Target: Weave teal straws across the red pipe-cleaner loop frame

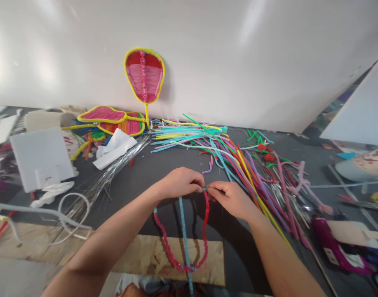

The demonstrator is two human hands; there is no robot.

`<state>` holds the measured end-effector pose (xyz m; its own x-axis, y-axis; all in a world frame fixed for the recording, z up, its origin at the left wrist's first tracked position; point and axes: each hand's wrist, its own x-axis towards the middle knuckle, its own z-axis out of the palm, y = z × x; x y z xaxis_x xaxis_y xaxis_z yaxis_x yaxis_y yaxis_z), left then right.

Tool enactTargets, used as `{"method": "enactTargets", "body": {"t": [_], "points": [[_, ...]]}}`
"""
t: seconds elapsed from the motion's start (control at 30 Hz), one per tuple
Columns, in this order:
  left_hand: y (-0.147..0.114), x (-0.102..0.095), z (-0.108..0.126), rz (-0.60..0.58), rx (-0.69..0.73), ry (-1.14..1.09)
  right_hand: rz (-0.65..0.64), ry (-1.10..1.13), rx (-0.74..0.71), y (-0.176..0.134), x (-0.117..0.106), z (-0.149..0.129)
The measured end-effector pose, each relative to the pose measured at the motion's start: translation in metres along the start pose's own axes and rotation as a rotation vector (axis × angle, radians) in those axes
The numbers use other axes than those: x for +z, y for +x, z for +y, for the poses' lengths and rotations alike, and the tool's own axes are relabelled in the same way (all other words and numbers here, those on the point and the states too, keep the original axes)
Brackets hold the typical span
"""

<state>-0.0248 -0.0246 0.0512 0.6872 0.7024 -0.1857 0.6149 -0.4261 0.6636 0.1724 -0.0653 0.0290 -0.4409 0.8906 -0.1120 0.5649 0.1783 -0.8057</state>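
My left hand [179,182] is closed in a pinch at the upper part of a pink-red pipe cleaner loop [205,237]. From that hand a light blue pipe cleaner stem [184,229] runs down, crossing the bottom of the loop. My right hand [231,199] pinches a short teal piece [204,189] at the loop's top right, its fingertips almost meeting those of the left. Another bit of teal [155,210] shows at the loop's left end. The fingers partly hide the top of the loop.
Behind my hands lie many coloured pipe cleaners [189,135]. Bare wires [105,177], a white card [42,159] and finished pink-and-yellow shapes [104,114] lie left; one round shape [136,74] leans upright. Right are a magenta tool [326,243] and scissors [358,202]. A wooden board [213,260] lies in front.
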Motion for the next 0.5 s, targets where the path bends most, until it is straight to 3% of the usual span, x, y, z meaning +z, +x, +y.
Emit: {"method": "enactTargets", "body": {"t": [0.3,0.5], "points": [[0.0004,-0.0003,0.0023,0.040,0.001,-0.011,-0.080,0.146,0.020,0.0023,-0.0033,0.0036],[-0.0007,-0.0017,0.0004,0.055,-0.002,0.006,0.056,0.169,-0.009,0.0008,-0.0052,0.0074]]}}
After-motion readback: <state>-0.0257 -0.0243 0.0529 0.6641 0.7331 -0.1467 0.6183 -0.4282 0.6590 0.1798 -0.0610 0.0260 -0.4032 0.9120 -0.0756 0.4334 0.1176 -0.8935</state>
